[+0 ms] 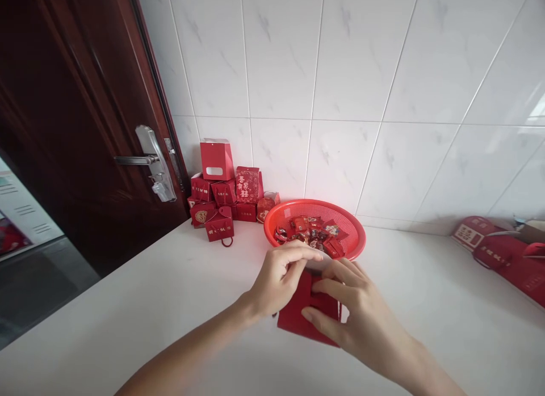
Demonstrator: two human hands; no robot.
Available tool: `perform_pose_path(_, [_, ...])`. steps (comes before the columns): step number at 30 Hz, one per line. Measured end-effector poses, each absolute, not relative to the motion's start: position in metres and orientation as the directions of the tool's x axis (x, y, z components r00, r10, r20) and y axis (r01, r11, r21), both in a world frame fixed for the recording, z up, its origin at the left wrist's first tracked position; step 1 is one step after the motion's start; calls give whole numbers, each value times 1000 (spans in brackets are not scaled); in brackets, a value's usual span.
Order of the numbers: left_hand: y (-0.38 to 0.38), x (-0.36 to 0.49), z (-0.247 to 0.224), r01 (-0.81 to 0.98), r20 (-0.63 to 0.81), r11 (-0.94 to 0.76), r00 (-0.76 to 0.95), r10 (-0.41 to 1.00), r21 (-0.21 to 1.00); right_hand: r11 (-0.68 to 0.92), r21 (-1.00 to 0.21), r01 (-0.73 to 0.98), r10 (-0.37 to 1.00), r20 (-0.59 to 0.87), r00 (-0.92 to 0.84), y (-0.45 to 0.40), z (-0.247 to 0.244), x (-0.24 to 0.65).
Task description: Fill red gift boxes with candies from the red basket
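A red paper box (293, 314) stands on the white table in front of me, with a pale flap at its top. My left hand (281, 271) is bent over the box's upper left edge, its fingers closed on the flap. My right hand (347, 299) grips the right side of the box, thumb on the front and fingers at the top. Just behind the box is a red plastic basket (360, 237) holding several red-wrapped sweets (334, 247). The inside of the box is hidden by my hands.
Several red gift boxes (219, 223) are stacked at the back left against the tiled wall (281, 61). More red boxes (502, 251) lie at the right edge of the white table (170, 294). A dark wooden door (80, 101) with a metal handle is at the left.
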State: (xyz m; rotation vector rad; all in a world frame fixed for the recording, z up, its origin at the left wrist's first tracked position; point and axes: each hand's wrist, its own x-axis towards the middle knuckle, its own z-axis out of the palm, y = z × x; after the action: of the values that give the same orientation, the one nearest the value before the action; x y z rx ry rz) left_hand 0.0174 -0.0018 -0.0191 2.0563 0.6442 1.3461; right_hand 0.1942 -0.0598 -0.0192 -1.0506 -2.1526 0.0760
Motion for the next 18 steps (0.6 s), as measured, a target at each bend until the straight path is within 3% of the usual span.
perform_pose_path(5, [-2, 24, -31, 108, 433, -516, 416, 800, 850, 604, -433, 669, 797, 346, -496, -64, -13, 197])
perform_pose_path(9, [1, 25, -32, 161, 241, -352, 473, 847, 922, 590, -417, 692, 805, 241, -542, -62, -15, 199])
perform_pose_path(18, [11, 12, -34, 269, 137, -331, 552, 823, 904, 654, -278, 704, 750, 112, -652, -64, -23, 197])
